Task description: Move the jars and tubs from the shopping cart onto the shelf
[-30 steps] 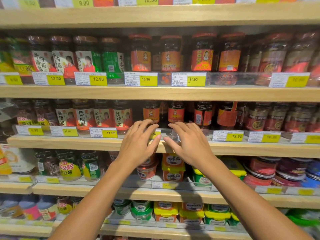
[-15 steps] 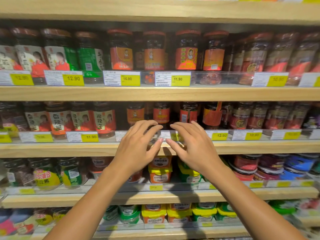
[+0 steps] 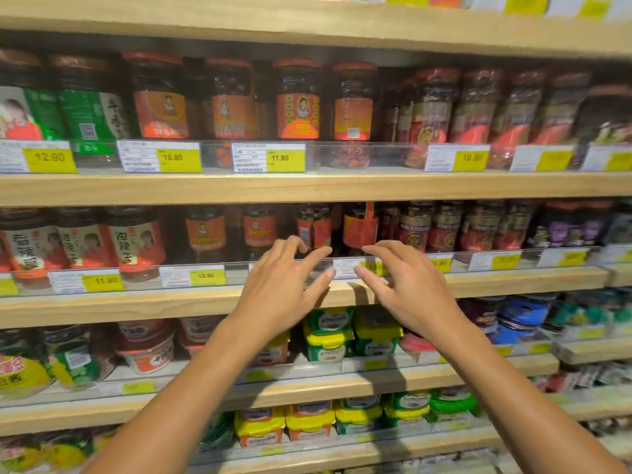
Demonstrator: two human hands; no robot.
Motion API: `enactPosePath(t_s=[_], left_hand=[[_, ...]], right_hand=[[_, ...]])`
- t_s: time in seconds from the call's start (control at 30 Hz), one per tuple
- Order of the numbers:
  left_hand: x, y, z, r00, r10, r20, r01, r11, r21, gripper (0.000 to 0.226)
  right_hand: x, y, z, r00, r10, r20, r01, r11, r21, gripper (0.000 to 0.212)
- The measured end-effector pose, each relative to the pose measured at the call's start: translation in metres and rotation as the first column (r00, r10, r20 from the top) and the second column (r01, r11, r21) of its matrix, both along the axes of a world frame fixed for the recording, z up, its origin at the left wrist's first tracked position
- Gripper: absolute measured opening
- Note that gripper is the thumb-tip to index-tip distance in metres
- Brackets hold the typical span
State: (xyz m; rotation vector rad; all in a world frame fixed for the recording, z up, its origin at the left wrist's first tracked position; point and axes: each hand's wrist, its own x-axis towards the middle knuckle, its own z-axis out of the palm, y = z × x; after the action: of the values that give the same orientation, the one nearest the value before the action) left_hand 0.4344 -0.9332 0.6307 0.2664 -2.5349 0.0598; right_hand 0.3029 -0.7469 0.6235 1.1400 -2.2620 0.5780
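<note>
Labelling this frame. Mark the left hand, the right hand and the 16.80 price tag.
left hand (image 3: 277,291): head view, on the back of the hand.
right hand (image 3: 412,290): head view, on the back of the hand.
16.80 price tag (image 3: 178,160): head view, on its yellow part.

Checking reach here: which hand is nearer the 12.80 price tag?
Left. The left hand is just right of the 12.80 price tag; the right hand lies farther right.

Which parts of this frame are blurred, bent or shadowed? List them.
Head view: the right-edge jars and price tags smear with blur; centre tags like 11.90 stay readable. Wide-angle bend curves the shelf boards. The left hand and right hand cast soft shadows on the shelf edge.
</note>
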Motion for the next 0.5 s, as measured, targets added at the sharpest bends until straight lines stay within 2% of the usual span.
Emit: enactPosePath(t_s=[0.2,0.5], left_hand=[[-0.012,0.006,0.000,0.992,0.111,0.057,-0.111,0.994,0.004,0.055],[-0.017,0.008,0.000,0.982,0.172,0.075,-0.173,0.985,0.014,0.055]], right_hand=[[-0.014,0.003,0.003,0.999,0.023,0.025,-0.025,0.997,0.072,0.062],[-0.018,-0.001,0.008,1.000,0.021,-0.002,-0.020,0.986,0.168,0.065]])
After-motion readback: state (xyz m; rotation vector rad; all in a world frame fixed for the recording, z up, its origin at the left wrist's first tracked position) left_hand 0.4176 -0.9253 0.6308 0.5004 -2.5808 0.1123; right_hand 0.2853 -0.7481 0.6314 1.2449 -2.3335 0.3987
